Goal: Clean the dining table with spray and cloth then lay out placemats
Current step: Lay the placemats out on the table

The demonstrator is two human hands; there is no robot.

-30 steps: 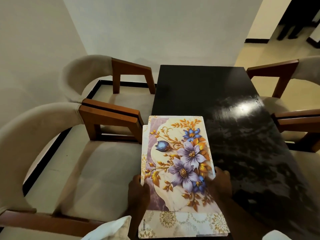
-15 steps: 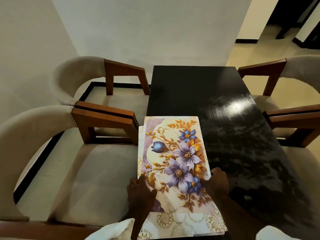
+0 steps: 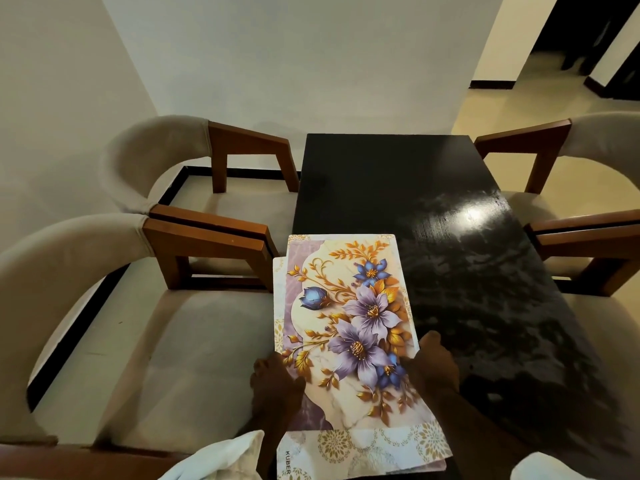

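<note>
- At the near-left corner of the table (image 3: 388,174), the left hand (image 3: 273,382) and right hand (image 3: 434,368) grip the placemats (image 3: 346,299) by their sides.
- Laying out seems to be starting; the next move likely means lifting one off.

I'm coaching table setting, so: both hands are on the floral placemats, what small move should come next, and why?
Probably lift the top placemat off the stack and carry it to a far seat. The left hand and right hand grip its opposite edges, more mats lie offset beneath it, and the dining table beyond shows no mat yet.
</note>
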